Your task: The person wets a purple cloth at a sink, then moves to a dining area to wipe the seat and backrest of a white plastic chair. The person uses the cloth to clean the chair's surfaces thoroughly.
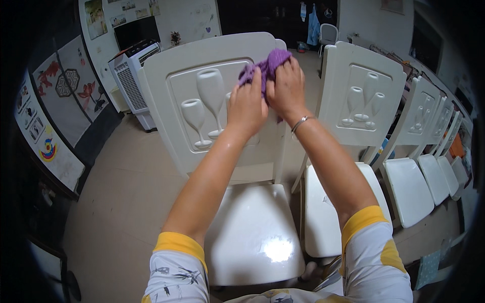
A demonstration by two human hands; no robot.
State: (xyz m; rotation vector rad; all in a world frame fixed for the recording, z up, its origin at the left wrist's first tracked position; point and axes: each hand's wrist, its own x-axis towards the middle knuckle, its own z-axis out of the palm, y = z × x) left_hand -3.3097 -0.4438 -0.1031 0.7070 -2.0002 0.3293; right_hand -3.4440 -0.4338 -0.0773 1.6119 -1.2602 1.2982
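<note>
A white chair stands right in front of me, its tall backrest embossed with wine-glass shapes and its glossy seat below. Both my hands are at the upper right part of that backrest. Between them is a bunched purple cloth. My left hand has its fingers closed on the cloth's left part, in front of the embossed panel. My right hand, with a bracelet at the wrist, grips the cloth by the backrest's right edge. The fingertips are partly hidden by the cloth.
Close on the right stands a matching white chair, with several more in a row beyond it. A white air cooler stands at the back left, near a dark screen. Tiled floor lies to the left.
</note>
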